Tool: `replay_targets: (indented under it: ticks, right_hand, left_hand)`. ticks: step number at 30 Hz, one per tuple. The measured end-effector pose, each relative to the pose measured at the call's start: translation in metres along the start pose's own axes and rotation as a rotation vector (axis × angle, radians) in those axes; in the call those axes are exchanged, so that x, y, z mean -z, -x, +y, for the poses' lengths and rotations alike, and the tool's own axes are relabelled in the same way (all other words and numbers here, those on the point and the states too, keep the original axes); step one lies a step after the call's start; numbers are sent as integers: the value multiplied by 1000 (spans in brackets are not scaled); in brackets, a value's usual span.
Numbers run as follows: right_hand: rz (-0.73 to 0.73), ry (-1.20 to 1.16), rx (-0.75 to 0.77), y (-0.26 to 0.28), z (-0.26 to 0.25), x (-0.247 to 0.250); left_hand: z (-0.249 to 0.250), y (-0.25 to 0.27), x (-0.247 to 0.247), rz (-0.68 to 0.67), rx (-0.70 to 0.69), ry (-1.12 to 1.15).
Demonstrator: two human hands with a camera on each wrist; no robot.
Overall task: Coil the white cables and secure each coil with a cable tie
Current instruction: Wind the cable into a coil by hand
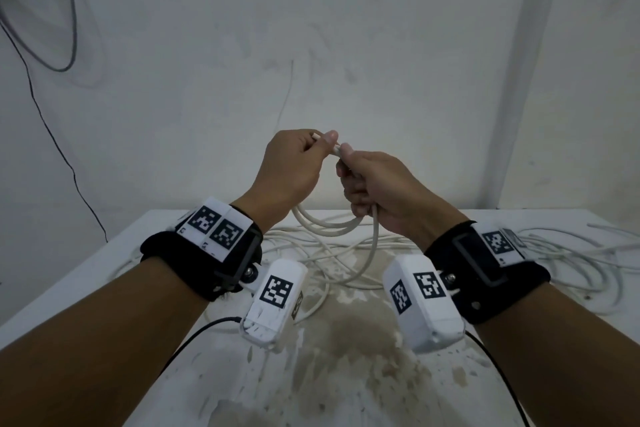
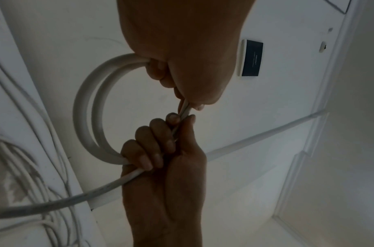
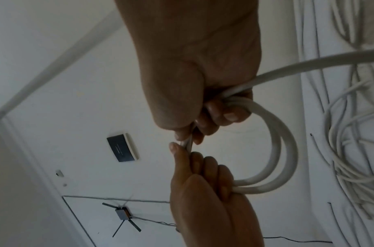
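Cable point(image 2: 87, 117), white, in 2 loops

loose white cables point(image 1: 571, 253) sprawl across the far half of the tabletop point(image 1: 346, 374), wall point(image 1: 346, 45) right behind, near stained part sits open

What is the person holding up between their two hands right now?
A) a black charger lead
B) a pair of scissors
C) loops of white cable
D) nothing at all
C: the left hand and right hand both grip loops of white cable above the table, where more cable lies loose.
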State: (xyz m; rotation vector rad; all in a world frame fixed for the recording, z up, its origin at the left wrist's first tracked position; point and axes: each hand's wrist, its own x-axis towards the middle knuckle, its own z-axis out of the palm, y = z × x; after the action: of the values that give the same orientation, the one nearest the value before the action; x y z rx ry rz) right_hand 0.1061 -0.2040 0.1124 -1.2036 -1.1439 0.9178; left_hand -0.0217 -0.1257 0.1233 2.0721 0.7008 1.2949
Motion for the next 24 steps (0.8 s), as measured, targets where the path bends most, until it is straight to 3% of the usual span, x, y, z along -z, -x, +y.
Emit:
replay_targets:
  ticks: [7, 12, 14, 20, 24]
  right_hand:
    - [138, -33, -15, -1, -2, -4]
    - [268, -391, -39, -5, -2, -2]
    - [301, -445, -24, -6, 0, -4]
    - [227, -446, -45, -4, 10, -16]
    - [205, -467, -69, -4, 11, -15]
  left_hand:
    - [1, 5, -7, 15, 65, 80]
    - [3, 10, -8, -6, 389, 463]
    - [3, 14, -12, 18, 430, 595]
    - [1, 10, -22, 302, 479, 670]
    - [-5, 12, -22, 308, 507, 653]
